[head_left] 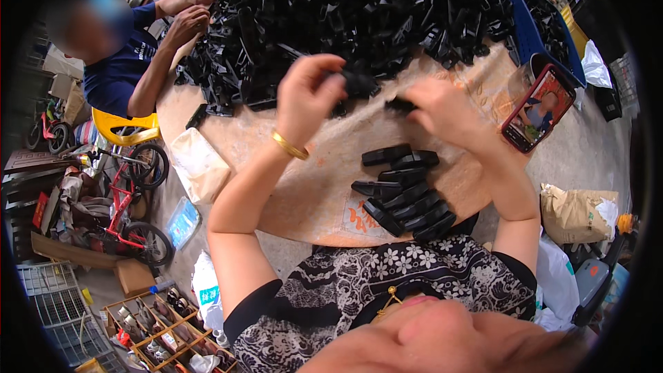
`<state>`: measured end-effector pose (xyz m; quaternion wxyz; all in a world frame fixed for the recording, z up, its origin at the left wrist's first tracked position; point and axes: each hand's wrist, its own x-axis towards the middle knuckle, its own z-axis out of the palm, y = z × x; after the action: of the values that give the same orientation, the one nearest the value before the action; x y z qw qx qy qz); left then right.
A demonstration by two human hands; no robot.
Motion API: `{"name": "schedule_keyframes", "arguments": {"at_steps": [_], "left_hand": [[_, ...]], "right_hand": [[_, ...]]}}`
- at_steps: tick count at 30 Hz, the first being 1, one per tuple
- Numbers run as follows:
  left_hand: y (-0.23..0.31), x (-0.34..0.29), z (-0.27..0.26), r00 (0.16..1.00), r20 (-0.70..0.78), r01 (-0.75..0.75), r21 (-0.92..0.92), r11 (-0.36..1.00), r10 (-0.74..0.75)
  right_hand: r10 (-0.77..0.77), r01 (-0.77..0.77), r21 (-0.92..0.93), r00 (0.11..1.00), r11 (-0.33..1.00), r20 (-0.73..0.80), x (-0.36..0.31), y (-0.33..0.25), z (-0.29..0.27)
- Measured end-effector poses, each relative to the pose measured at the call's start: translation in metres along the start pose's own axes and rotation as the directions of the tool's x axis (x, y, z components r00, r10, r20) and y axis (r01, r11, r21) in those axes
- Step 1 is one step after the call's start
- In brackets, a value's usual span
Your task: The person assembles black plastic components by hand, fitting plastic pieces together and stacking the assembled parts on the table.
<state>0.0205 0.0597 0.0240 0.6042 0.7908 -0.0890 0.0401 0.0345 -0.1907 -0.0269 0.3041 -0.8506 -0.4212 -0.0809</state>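
Observation:
My left hand [311,95], a gold bangle on its wrist, is at the near edge of a large heap of black plastic parts [297,17]. Its fingers are bent and blurred, with dark parts right behind them, so I cannot tell whether they hold one. To its right, my right hand [442,112] has its fingers closed on a small black plastic part [400,104], mostly hidden. Nearer to me, several longer black plastic pieces [407,190] lie side by side in a loose group on the tan round table [297,200].
A phone [540,109] leans at the table's right edge beside a blue crate [528,27] of black parts. Across at the left, another person's hands [190,24] work at the heap. A white bag [199,166] lies at the left edge. A red bicycle [124,200] stands beyond.

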Motion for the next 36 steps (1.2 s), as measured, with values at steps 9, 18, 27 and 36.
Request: {"name": "schedule_keyframes", "arguments": {"at_steps": [9, 18, 27, 36], "left_hand": [[0.0, -0.046, 0.035, 0.896, 0.439, -0.328, 0.561, 0.76, 0.062], [-0.007, -0.022, 0.02, 0.79, 0.589, -0.54, 0.538, 0.647, 0.169], [-0.008, -0.03, 0.024, 0.909, 0.399, -0.356, 0.603, 0.714, 0.116], [-0.016, -0.027, 0.027, 0.901, 0.416, -0.349, 0.516, 0.782, 0.128]], "right_hand": [[0.103, -0.089, 0.103, 0.984, 0.991, -0.148, 0.003, -0.005, -0.012], [0.111, -0.114, 0.078, 0.993, 0.99, 0.047, -0.008, -0.009, -0.008], [0.019, -0.011, 0.134, 0.998, 0.991, -0.06, -0.004, -0.018, 0.001], [-0.089, 0.092, 0.102, 0.995, 0.991, -0.034, 0.003, -0.02, 0.008]]}}
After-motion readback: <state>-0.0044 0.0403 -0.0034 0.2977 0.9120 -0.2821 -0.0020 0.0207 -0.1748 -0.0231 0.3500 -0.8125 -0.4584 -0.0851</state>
